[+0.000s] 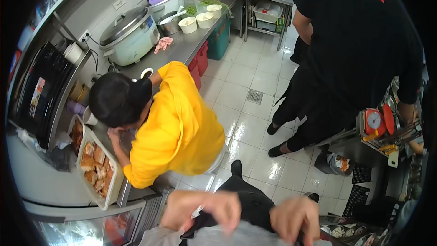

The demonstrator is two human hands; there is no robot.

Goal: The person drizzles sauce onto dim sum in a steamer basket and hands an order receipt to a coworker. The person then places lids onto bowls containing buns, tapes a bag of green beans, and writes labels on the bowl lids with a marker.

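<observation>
My left hand (223,209) is raised in front of my body at the bottom of the view, blurred, its fingers bent downward. To its right, my right hand (296,218) hangs with curled fingers, also blurred. The two hands are apart, above my dark apron (250,202) and grey clothing. Whether either hand holds anything is too smeared to tell. A person in a yellow top (182,127) leans over the steel counter just beyond my left hand.
A tray of cooked meat (98,168) lies at the left. A large rice cooker (129,36) and white bowls (205,19) stand on the counter. Another person in black (355,41) stands at the right. A waste bin (334,163) and floor drain (255,96) are on the tiles.
</observation>
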